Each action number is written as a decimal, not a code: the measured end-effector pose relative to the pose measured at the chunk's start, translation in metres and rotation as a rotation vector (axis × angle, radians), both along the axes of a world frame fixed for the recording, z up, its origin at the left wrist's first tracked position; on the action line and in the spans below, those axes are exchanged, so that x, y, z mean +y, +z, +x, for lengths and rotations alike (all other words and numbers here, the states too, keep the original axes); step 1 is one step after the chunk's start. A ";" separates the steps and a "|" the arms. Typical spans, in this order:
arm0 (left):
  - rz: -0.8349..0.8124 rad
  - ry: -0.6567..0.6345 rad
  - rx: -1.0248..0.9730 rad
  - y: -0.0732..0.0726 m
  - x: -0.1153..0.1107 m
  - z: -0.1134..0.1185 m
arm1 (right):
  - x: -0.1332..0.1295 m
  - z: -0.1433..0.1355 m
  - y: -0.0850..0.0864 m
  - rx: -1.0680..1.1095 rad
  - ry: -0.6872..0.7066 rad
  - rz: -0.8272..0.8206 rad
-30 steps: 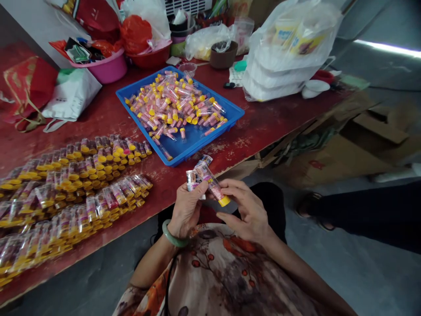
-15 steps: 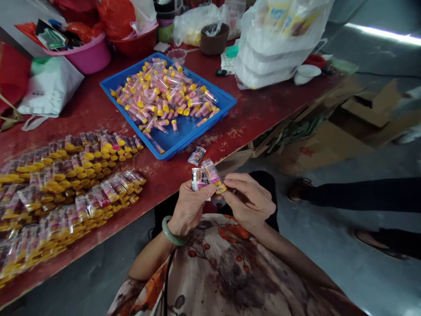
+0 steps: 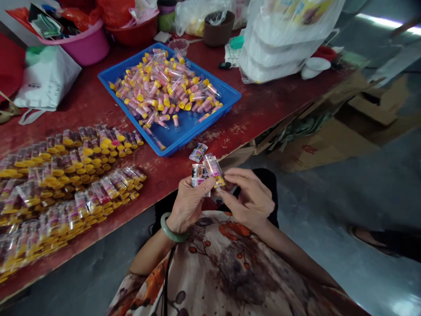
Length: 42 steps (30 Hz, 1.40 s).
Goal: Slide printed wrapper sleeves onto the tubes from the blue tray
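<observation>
Between the thumb and fingers of my left hand [image 3: 190,198] are printed labels [image 3: 198,172], held below a small clear tube [image 3: 213,166] with a yellow cap. My right hand [image 3: 248,195] has its fingertips at the tube's right side, near the cap; the fingers are curved and partly closed round it. More labels [image 3: 198,152] lie on the red table's edge [image 3: 226,142]. Beyond them, a blue tray [image 3: 184,141] holds a heap of tubes [image 3: 161,85] with pink contents and yellow caps. Rows of labelled tubes [image 3: 95,197] are stacked at the left.
A pink basin [image 3: 87,46], a white bag [image 3: 46,81] and a brown pot [image 3: 219,33] stand at the back. White containers in a bag [image 3: 276,48] and a white cup [image 3: 314,68] are at the back right. Cardboard [image 3: 325,145] lies below; a person's foot [image 3: 368,237] is at the right.
The tube in my hands now stands slightly more upright, and my right fingers have shifted a little. One of the other person's legs has left the view. The camera's view has shifted slightly.
</observation>
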<state>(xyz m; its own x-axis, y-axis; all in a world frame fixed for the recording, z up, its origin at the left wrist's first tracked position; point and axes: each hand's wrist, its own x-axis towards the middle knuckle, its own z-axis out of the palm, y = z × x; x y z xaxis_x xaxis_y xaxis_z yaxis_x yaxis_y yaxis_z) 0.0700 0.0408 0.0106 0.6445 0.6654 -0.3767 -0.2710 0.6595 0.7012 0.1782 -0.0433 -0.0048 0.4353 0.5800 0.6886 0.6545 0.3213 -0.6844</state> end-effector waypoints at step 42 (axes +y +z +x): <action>0.010 0.198 0.000 -0.006 0.024 -0.077 | 0.062 -0.040 0.013 -0.185 0.382 -0.045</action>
<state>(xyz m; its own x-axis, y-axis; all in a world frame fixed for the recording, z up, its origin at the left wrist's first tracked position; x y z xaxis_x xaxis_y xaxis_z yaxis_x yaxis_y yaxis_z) -0.0068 0.0645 0.0047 0.5007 0.7829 -0.3693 -0.3948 0.5862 0.7075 0.1380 0.0190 0.0078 0.0550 0.7070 0.7051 0.6069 0.5371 -0.5859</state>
